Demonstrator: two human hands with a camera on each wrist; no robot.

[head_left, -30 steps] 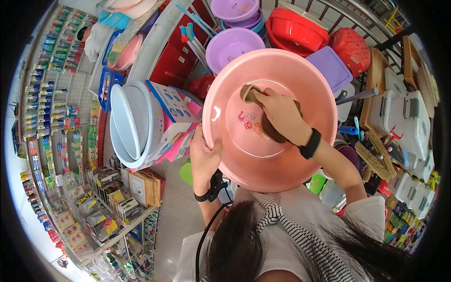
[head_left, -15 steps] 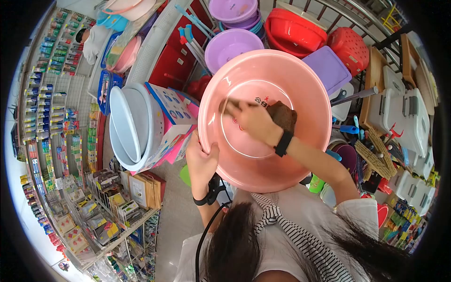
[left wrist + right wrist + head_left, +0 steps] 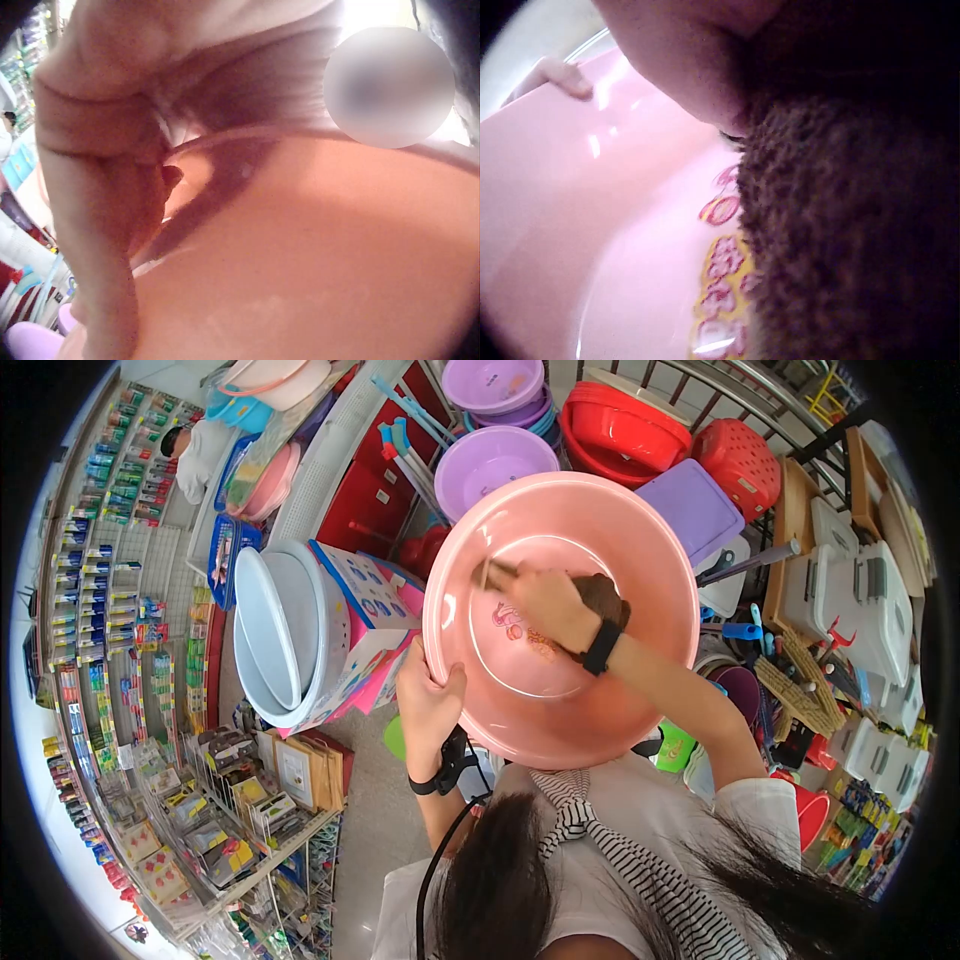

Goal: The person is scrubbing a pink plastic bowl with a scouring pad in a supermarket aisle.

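A large pink plastic basin [image 3: 480,695] is tilted up in front of the person's body, with printed red and yellow figures on its floor. At the near-left rim, my left hand [image 3: 430,695] grips the edge, thumb on the inside and fingers outside. Inside the basin my right hand [image 3: 548,605] holds a brown cloth [image 3: 605,600] against the inner surface near the left wall. Part of the cloth pokes out past the fingertips, and the rest bunches under the palm. In the right wrist view, the fuzzy cloth [image 3: 832,240] covers part of the printed figures.
Purple basins [image 3: 495,465] and red basins [image 3: 625,430] are stacked beyond the pink one. Pale blue tubs [image 3: 265,630] stand at the left beside a printed box [image 3: 365,585]. Shelves of packaged goods [image 3: 215,800] line the left; clear storage boxes [image 3: 870,600] sit at right.
My right hand has swept the cloth leftward across the basin's floor toward the left wall. The basin has shifted slightly left in view; my left hand keeps its grip on the rim.
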